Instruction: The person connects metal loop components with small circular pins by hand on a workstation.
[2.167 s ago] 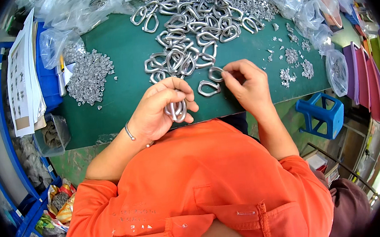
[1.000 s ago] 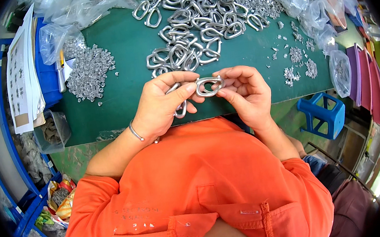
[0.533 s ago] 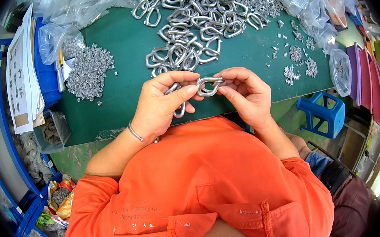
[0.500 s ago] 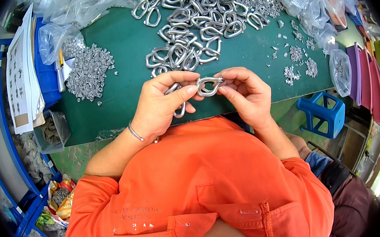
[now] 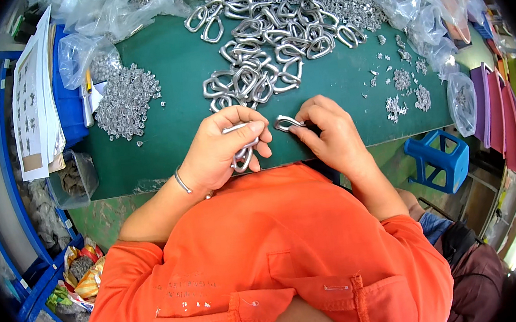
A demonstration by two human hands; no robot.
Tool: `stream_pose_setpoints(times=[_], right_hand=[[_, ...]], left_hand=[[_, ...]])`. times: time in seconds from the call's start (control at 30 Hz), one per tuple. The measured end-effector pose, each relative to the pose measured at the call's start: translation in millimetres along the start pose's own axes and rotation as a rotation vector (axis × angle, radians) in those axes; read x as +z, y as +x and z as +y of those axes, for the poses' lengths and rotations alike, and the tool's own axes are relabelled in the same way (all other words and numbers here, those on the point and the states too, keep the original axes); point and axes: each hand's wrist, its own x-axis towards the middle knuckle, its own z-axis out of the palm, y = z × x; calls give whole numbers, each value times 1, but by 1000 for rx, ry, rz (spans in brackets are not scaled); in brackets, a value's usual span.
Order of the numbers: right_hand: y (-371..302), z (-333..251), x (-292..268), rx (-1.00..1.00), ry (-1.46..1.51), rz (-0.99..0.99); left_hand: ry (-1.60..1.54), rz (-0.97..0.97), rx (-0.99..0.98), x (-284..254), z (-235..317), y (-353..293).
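your left hand (image 5: 223, 148) is gripping a bunch of metal links (image 5: 242, 156) as stock, while your right hand (image 5: 329, 133) is pinching one link (image 5: 287, 122) above the green table (image 5: 164, 65) edge for close fingertip control.

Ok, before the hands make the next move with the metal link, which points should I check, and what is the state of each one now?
1. Right hand pinches one metal link at its fingertips: ok.
2. Left hand holds a bunch of links in its curled fingers: ok.
3. The single link is apart from the pile of links on the green table: ok.
4. Whether the link's gap is open or closed: cannot tell, too small.
5. The heap of small metal parts lies to the left, away from both hands: ok.
6. Whether the right hand also holds a small part: cannot tell.
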Motion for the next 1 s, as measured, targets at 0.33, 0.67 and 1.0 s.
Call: stream_pose_setpoints(times=[0.33, 0.67, 1.0], right_hand=[[1, -10, 2, -263, 96, 185], [-2, -13, 11, -72, 503, 235], [-3, -9, 15, -122, 504, 195]], left_hand=[[151, -2, -52, 2, 3, -1], [111, 18, 21, 4, 1, 1], [-62, -6, 86, 4, 5, 1]])
